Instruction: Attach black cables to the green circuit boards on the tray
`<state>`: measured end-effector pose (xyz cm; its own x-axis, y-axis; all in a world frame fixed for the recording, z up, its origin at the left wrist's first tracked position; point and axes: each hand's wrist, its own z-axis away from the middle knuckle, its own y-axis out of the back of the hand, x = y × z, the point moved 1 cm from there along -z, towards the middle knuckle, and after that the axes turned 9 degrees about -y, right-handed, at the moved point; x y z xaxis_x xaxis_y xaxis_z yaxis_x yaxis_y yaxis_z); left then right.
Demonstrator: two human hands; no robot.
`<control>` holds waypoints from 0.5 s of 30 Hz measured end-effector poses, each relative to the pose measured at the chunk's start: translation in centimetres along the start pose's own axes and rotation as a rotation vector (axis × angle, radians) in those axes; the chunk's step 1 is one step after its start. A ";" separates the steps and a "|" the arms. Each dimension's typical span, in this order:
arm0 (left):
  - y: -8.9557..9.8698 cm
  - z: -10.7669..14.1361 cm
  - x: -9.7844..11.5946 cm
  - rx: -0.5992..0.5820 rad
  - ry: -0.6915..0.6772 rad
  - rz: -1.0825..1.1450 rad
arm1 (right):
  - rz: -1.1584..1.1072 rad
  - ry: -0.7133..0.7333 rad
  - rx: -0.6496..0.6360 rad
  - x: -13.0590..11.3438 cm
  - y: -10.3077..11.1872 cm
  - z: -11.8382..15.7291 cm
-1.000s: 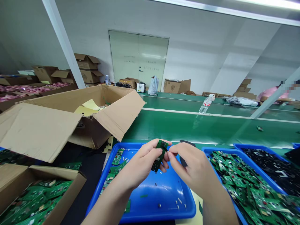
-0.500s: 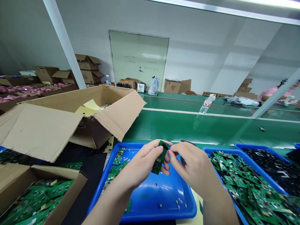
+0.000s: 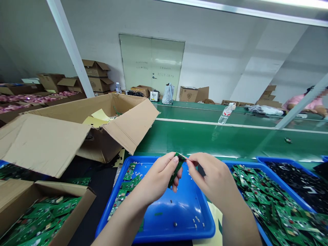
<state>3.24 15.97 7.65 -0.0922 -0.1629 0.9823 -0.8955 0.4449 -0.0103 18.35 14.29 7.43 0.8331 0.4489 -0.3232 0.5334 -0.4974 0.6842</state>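
My left hand (image 3: 160, 174) grips a narrow green circuit board (image 3: 175, 172), held tilted over a blue tray (image 3: 176, 235). At the board's upper end, my right hand (image 3: 208, 172) is closed in a pinch of thumb and forefinger. A small dark piece shows there, at the fingertips; its kind is too small to make out. In the tray under my hands, several circuit boards (image 3: 129, 184) lie along the left side. Small white parts (image 3: 196, 220) are scattered on the tray's floor.
On the right, a blue tray is heaped with circuit boards (image 3: 274, 201); another holds black parts (image 3: 292, 181). An open carton (image 3: 130, 124) and a smaller box of boards (image 3: 74, 208) stand left. A water bottle (image 3: 227, 113) is on the green bench. A person in pink (image 3: 302, 101) sits far right.
The circuit board has turned more edge-on in my left hand. My right hand has shifted slightly right, its fingertips still at the board's upper end.
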 end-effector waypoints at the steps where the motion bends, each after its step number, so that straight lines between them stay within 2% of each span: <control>1: 0.0 0.0 0.0 -0.006 -0.003 -0.032 | 0.010 0.000 0.010 0.1 -0.1 0.0; 9: 0.2 0.1 -0.2 -0.077 -0.010 -0.247 | 0.056 0.072 0.059 0.4 -0.6 -0.4; 15: 0.7 0.3 0.2 -0.148 -0.051 -0.401 | 0.052 0.150 0.146 0.4 -1.0 -0.7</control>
<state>2.43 15.97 7.80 0.2256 -0.3898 0.8928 -0.7932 0.4586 0.4006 18.07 15.42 7.07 0.8346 0.5202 -0.1814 0.5152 -0.6203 0.5915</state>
